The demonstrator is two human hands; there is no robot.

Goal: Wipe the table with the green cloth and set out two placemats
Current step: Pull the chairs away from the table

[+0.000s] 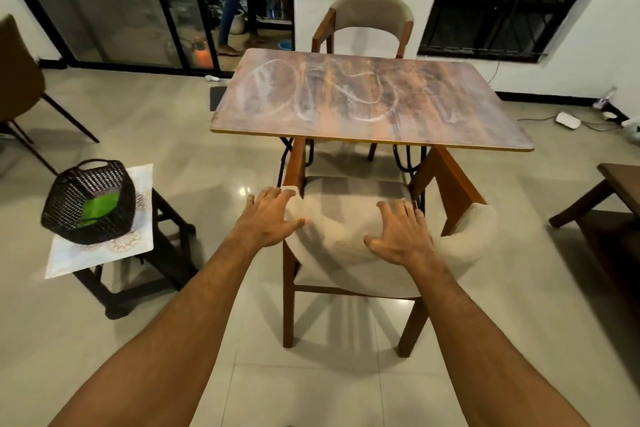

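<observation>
Off to my left the green cloth lies in the bottom of a dark woven basket, which stands on a white mat spread over a low dark stool. I cannot tell whether that mat is one sheet or two. The table is straight ahead, well apart from the stool, its wood-grain top covered in white looping smears. Between me and it stands a chair, its seat partly under the near edge. I have both hands on its padded backrest: left hand at the left end, right hand toward the middle. Each lies flat with fingers spread and fairly straight, gripping nothing. A second chair faces me from the far side of the table.
</observation>
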